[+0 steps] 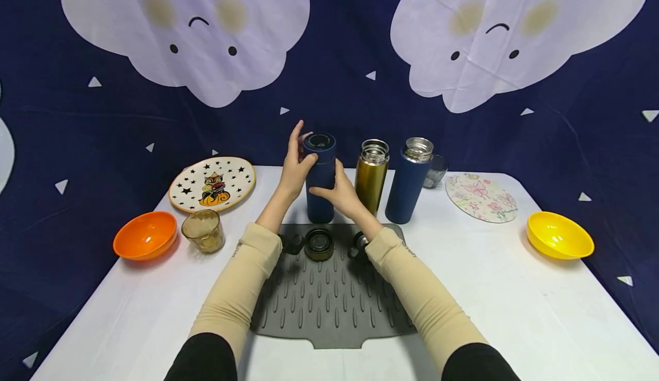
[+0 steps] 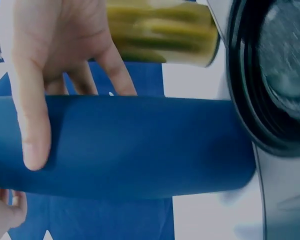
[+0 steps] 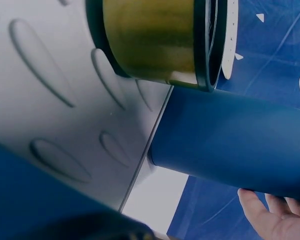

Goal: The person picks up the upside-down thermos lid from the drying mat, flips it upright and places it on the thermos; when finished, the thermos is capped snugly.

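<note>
Hands [image 1: 296, 169] around capped blue flask [image 1: 320, 178]

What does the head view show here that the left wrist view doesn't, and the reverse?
Only the head view shows the whole table: orange bowl, yellow bowl, star plate, amber glass, grey mat, the second blue flask, and the right hand on the flask's body. Only the left wrist view shows, close up, the left fingers lying across the flask wall. Both share the capped blue flask, the left hand and the gold flask.
</note>
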`<action>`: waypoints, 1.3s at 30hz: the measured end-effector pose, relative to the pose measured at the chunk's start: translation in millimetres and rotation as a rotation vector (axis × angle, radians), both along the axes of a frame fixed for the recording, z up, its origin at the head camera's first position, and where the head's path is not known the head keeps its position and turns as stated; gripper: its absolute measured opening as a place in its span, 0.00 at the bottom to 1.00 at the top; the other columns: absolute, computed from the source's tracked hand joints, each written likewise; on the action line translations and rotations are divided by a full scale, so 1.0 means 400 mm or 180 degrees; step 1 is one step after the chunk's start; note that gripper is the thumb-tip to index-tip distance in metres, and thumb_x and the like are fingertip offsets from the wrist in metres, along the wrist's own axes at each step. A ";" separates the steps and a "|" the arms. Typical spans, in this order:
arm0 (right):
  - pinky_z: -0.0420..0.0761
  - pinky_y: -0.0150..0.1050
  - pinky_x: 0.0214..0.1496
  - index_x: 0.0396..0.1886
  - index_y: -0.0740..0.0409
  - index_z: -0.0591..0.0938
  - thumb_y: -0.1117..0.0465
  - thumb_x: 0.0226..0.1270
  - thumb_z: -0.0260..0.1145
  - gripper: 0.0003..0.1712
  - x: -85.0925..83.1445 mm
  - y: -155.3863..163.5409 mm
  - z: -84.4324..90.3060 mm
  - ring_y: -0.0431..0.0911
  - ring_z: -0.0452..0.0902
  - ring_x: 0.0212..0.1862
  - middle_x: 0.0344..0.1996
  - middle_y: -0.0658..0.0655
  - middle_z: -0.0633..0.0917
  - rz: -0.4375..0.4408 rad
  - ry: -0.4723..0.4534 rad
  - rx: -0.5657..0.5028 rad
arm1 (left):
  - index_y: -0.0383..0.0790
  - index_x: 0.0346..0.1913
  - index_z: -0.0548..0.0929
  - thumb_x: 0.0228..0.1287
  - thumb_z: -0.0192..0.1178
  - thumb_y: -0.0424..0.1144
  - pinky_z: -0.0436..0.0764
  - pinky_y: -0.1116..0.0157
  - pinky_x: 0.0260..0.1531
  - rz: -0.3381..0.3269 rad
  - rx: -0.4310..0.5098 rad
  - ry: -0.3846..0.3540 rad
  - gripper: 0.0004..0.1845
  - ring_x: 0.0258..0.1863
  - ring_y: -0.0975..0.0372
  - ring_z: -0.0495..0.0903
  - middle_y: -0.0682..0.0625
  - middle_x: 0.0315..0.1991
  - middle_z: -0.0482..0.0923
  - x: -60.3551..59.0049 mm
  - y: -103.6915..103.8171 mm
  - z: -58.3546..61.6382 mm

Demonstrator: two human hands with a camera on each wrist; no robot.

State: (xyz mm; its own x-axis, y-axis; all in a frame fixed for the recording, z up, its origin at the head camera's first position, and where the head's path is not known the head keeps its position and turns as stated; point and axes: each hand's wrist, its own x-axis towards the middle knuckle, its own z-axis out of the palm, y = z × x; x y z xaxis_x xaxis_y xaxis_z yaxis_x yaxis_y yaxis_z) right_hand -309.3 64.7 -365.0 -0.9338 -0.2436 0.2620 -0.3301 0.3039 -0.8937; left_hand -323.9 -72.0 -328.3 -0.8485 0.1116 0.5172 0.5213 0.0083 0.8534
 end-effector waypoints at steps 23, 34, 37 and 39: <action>0.58 0.46 0.67 0.73 0.56 0.43 0.57 0.59 0.67 0.52 0.003 0.005 -0.001 0.51 0.53 0.70 0.71 0.59 0.51 -0.0026 -0.0006 0.0148 | 0.51 0.72 0.49 0.51 0.68 0.41 0.71 0.57 0.46 0.0614 -0.0517 0.0180 0.48 0.45 0.54 0.66 0.40 0.54 0.60 0.004 0.016 0.003; 0.63 0.46 0.65 0.72 0.56 0.45 0.58 0.57 0.69 0.52 -0.002 0.005 -0.004 0.52 0.60 0.66 0.68 0.60 0.58 -0.0003 0.0013 0.0059 | 0.48 0.69 0.55 0.53 0.62 0.37 0.69 0.55 0.52 0.0300 -0.0359 0.0014 0.40 0.52 0.52 0.68 0.41 0.61 0.62 0.004 0.005 0.002; 0.57 0.46 0.68 0.73 0.57 0.43 0.57 0.58 0.68 0.53 0.002 0.006 -0.001 0.52 0.51 0.70 0.71 0.60 0.51 -0.0004 -0.0022 0.0169 | 0.50 0.69 0.55 0.51 0.68 0.44 0.69 0.56 0.51 0.0578 -0.0538 0.0052 0.44 0.51 0.53 0.65 0.41 0.58 0.58 0.004 0.017 0.008; 0.56 0.48 0.68 0.73 0.59 0.42 0.58 0.59 0.68 0.53 0.005 0.005 0.005 0.53 0.48 0.71 0.72 0.61 0.48 0.0022 -0.0048 0.0189 | 0.50 0.69 0.54 0.49 0.70 0.46 0.71 0.56 0.48 0.0700 -0.0599 0.0104 0.46 0.49 0.53 0.66 0.40 0.56 0.60 0.003 0.017 0.010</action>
